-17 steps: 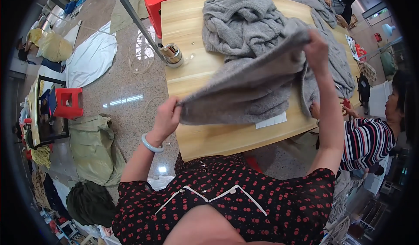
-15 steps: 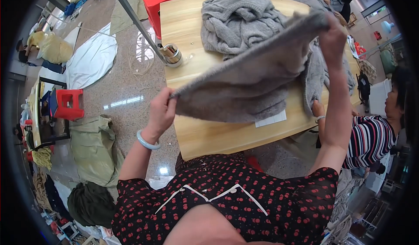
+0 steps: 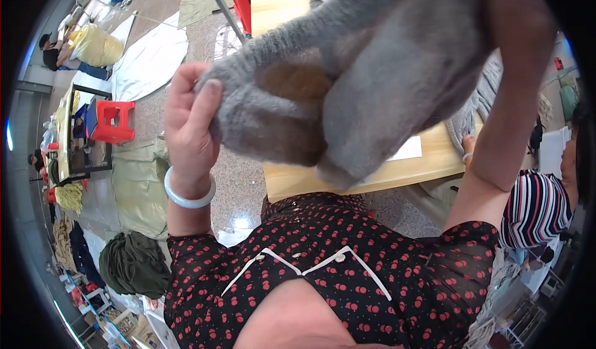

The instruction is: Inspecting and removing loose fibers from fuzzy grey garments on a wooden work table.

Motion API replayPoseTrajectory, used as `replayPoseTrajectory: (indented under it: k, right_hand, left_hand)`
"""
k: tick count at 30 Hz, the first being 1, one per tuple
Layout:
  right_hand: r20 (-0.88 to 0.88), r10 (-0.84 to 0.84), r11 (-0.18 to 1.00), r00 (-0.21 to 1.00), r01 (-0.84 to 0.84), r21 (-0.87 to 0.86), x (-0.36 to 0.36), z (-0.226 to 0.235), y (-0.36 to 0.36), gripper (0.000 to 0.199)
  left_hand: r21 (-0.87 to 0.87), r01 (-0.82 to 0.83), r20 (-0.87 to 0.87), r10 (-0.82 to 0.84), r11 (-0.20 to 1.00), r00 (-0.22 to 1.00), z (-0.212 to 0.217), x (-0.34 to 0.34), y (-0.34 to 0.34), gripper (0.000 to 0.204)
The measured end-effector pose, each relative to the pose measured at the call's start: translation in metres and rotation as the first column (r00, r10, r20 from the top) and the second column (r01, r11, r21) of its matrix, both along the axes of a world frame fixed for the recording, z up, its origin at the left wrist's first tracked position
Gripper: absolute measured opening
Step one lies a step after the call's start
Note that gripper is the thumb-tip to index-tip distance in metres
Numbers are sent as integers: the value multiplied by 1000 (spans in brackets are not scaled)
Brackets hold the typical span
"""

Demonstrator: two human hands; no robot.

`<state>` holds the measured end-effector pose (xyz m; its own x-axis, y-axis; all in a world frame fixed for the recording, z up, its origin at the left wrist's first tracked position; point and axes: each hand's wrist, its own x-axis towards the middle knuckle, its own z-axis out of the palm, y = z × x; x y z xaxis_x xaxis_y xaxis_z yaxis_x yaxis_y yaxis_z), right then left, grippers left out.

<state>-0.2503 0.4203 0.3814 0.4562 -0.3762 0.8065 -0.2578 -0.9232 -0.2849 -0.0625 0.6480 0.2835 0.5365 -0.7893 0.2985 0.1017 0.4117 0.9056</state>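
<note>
A grey knitted sweater (image 3: 397,94) is stretched between my two hands, lifted above the table and close to the camera. Its ribbed edge runs along the top, and an opening shows a brownish, shadowed inside. My left hand (image 3: 189,122), with a pale bangle at the wrist, pinches the sweater's left end between thumb and fingers. At the upper right, my right hand (image 3: 521,20) grips the other end; it is blurred and its fingertips are hidden. More grey knitwear (image 3: 487,94) lies on the table behind, mostly covered by the raised sweater.
The light wooden table (image 3: 298,184) stands in front of me, with white paper (image 3: 406,149) on it. A person in a striped top (image 3: 537,209) is at the right, one hand near the knitwear. Red stools (image 3: 117,121), a metal pole (image 3: 223,4) and dark green cloth (image 3: 135,265) are leftward.
Both hands have risen and brought the sweater nearer to the camera. It has opened out from a slanting, flat sheet, and now hides most of the knitwear pile.
</note>
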Motion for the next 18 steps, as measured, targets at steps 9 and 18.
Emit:
replayPoseTrajectory:
  k: [9,18]
  right_hand:
    - [-536,571,785,622,-222,578,57,-148,63,21]
    - [-283,808,505,517,-360,784,6,-201,47,34]
  left_hand:
    - [525,414,-106,-425,744,899,-102,-25,-36,39]
    - [414,280,23,-318,866,948,-74,-6,-21,21]
